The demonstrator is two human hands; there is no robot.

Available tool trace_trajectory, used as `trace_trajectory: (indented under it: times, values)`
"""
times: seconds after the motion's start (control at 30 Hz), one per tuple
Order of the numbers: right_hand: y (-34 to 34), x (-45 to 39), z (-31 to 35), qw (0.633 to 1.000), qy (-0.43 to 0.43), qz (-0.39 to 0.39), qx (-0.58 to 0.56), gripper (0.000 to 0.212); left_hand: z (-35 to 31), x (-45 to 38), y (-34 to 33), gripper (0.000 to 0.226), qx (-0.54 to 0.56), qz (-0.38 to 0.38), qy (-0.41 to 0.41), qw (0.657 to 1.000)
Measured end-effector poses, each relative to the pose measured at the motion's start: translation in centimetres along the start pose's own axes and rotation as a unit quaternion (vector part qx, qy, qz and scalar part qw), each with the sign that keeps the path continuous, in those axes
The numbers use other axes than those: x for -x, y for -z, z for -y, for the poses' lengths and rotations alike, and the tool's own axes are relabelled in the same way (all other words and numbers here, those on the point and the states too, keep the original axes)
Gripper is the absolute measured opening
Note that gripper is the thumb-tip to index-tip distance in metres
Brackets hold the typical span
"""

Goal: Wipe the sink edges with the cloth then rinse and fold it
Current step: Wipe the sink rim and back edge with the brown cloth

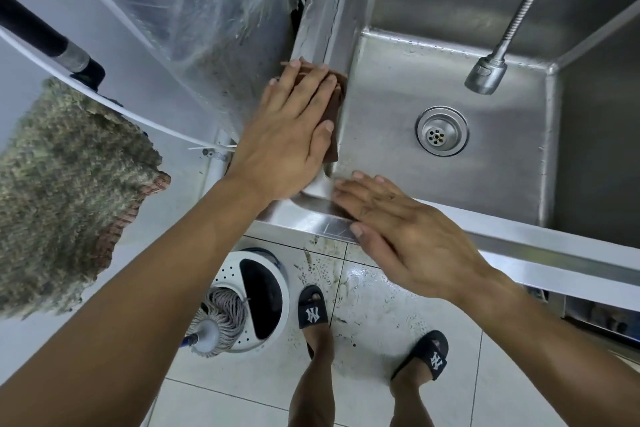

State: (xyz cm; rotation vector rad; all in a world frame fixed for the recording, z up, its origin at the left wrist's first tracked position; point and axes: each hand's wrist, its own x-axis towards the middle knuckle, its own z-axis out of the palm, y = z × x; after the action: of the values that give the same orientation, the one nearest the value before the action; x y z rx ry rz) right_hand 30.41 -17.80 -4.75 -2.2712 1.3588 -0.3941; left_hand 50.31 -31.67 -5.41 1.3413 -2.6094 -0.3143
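On the stainless-steel sink's left rim, my left hand pressed flat, fingers straight, over the brown cloth, which poked out beneath my fingertips; my right hand lay flat, holding nothing, on the front rim.

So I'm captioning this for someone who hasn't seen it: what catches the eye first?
Two bare arms reach to a steel sink: the left hand presses a brown cloth flat on its left edge, and the right hand lies flat on the front edge. A faucet head hangs over the drain, and a mop bucket stands on the floor below.
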Motion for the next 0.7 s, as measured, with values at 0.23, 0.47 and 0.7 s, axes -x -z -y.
trace_trajectory:
  times: [0.23, 0.47, 0.7]
  values:
    - [3.9, -8.5, -1.8, 0.998, -0.028, -0.048, -0.018, 0.050, -1.7, 4.5, 0.2, 0.057, 0.072, -0.102, 0.110, 0.986]
    - [3.0, -16.6, -6.3, 0.993, 0.073, 0.039, 0.087, 0.054, -2.0, 5.3, -0.4, 0.064, 0.072, -0.056, 0.165, 0.982]
    - [3.9, -17.1, -6.1, 0.990, 0.005, -0.014, 0.138, 0.058, -1.8, 5.1, -0.4, 0.062, 0.033, -0.004, 0.114, 0.993]
